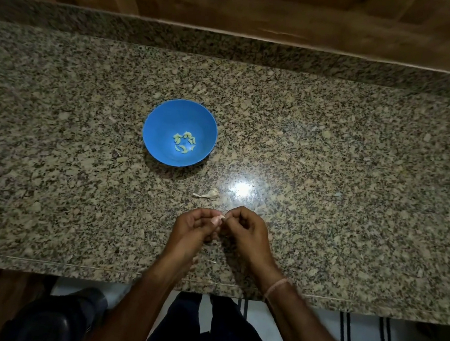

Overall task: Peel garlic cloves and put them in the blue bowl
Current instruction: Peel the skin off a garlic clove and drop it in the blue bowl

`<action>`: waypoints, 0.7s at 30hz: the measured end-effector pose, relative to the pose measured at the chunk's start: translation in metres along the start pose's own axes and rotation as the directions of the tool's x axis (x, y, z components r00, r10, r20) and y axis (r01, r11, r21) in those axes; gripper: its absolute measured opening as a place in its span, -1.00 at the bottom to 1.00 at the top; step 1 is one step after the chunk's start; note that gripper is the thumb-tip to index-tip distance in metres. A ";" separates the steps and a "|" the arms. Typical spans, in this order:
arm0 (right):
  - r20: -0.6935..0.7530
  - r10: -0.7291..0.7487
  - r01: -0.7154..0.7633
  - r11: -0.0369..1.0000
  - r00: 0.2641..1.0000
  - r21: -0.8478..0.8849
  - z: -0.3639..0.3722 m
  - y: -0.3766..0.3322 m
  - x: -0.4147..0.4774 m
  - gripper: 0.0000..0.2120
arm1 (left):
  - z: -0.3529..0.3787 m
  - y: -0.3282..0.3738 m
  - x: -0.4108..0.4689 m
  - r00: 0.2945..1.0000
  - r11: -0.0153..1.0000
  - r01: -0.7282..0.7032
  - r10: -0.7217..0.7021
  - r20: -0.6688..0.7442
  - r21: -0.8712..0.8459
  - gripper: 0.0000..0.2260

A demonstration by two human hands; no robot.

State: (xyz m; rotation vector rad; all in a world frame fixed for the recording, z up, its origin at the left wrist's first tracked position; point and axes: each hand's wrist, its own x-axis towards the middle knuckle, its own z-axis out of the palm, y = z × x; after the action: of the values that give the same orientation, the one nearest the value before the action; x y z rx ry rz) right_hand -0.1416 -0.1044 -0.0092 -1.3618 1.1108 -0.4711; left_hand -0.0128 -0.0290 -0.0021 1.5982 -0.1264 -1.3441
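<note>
Clove (218,219) is pinched between your left hand (194,229) and right hand (247,230), both curled on it — blue bowl (157,126) at eleven o'clock. Pull the skin too hard and it may slip off the desk (356,154) edge.

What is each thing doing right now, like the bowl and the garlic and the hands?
blue bowl: upright on the counter, garlic inside
peeled garlic cloves: lying in the bowl's bottom
garlic clove: pinched between both hands
garlic scrap: lying loose on the counter
left hand: curled, pinching the clove
right hand: curled, pinching the clove
</note>
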 end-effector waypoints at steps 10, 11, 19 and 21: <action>-0.089 -0.218 0.191 0.951 0.972 -0.243 0.015 -0.001 -0.009 -0.86 | -0.012 0.001 0.008 0.999 0.986 -0.045 0.041 0.026 0.161 -0.88; -0.104 -0.202 0.176 0.960 0.974 -0.218 0.016 -0.002 -0.009 -0.88 | -0.012 0.002 0.009 0.998 0.980 -0.057 0.053 0.027 0.190 -0.86; 0.082 -0.448 0.386 0.648 0.890 -0.656 0.017 -0.002 -0.012 -0.84 | -0.024 0.011 0.016 0.982 0.859 -0.186 0.154 0.106 0.477 -0.79; 0.071 -0.445 0.373 0.641 0.893 -0.671 0.019 -0.001 -0.014 -0.84 | -0.025 0.015 0.014 0.967 0.782 -0.254 0.215 0.136 0.569 -0.79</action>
State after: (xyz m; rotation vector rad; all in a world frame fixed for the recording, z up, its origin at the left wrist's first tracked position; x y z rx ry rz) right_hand -0.1314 -0.0827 -0.0061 -2.2956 1.0942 -0.4864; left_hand 0.0192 -0.0302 -0.0034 1.9607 -0.8265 -1.2175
